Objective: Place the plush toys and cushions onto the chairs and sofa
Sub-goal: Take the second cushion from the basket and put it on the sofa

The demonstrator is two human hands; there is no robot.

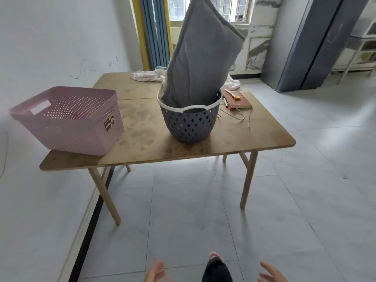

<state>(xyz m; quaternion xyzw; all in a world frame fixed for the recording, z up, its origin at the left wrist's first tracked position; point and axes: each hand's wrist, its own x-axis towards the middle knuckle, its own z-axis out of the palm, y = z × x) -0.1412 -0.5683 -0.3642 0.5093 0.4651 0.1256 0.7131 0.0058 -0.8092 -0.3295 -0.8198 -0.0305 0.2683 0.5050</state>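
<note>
At the bottom edge of the view, the left hand (156, 271) is raised with its fingers (160, 265) spread and slightly curled, holding nothing. The right hand (271, 273) sits level with it, well apart, fingers (266, 266) also spread loosely and empty. Both hands are motion-blurred and partly cut off by the frame edge. Between the two hands, a dark trouser leg (217, 271) ends in a pink slipper (214, 256) on the grey tiled floor (183, 210).

Ahead of the fingers, well out of reach, stands a wooden folding table (146, 143) against a white wall (50, 37). On the table, straight beyond the gap between the hands, is a round grey basket (189, 124) with a white rim. A long grey cushion (201, 53) stands on end inside it, rising high above the rim and leaning a little toward the right-hand side. Beyond the left hand, at the table's near left corner, sits a pink perforated crate (69, 121); its inside looks empty from here.

Past the round basket, crumpled white cloth (148, 75) lies at the far edge of the table. Just beside the basket, toward the right-hand side, a brown notebook (242, 100) lies flat with a small orange tool (233, 93) on it, and thin cords (234, 113) trail near it. Farther back are blue and yellow curtains (154, 31) and a window (232, 9).
</note>
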